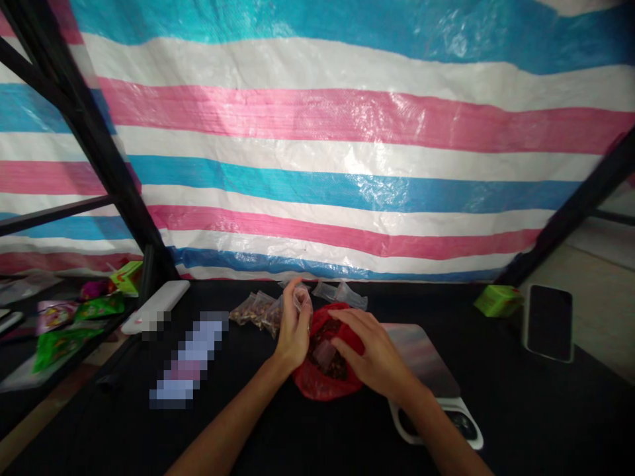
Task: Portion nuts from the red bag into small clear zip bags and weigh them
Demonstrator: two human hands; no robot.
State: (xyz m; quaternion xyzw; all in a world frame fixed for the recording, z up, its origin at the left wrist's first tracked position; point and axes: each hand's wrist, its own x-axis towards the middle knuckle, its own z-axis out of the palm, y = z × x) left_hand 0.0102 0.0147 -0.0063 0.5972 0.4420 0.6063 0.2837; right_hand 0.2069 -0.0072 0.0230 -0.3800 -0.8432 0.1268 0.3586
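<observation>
My left hand (296, 324) is closed on a small clear plastic bag (300, 295), its mouth up, beside the left rim of a red plastic bag (325, 389). The red bag stands open and holds dark, loose dried bits (338, 365). A small pinkish, see-through piece (325, 355) lies on these bits; its kind is unclear. Over the red bag's right side is my right hand (372, 350), thumb and fingers apart, with nothing visible between them. Behind my left hand lie several filled clear bags (255, 309).
Right of the red bag sits a kitchen scale (421, 360), partly under my right forearm. Flat clear bags (342, 294) lie at the back. A green box (499, 301) and a phone (548, 324) stand at right. At left are a white bar-shaped object (156, 307) and colourful packets (69, 340).
</observation>
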